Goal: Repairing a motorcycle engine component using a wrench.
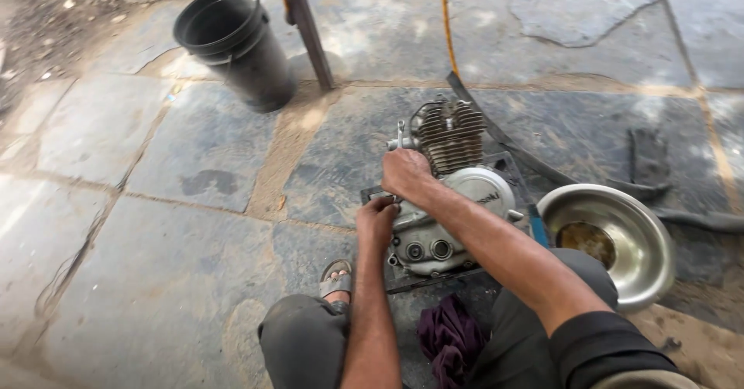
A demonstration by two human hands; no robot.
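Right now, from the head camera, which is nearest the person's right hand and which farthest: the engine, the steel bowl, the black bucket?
1. Engine: the right hand rests on its left side.
2. Steel bowl: on the floor, lower right.
3. Black bucket: upper left, farthest.

Sunlit cracked stone-slab floor (116, 226)

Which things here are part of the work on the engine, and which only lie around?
In the work:
engine
left hand
right hand
wrench at the right hand

Lying about:
black bucket
steel bowl
purple rag
rubber strip
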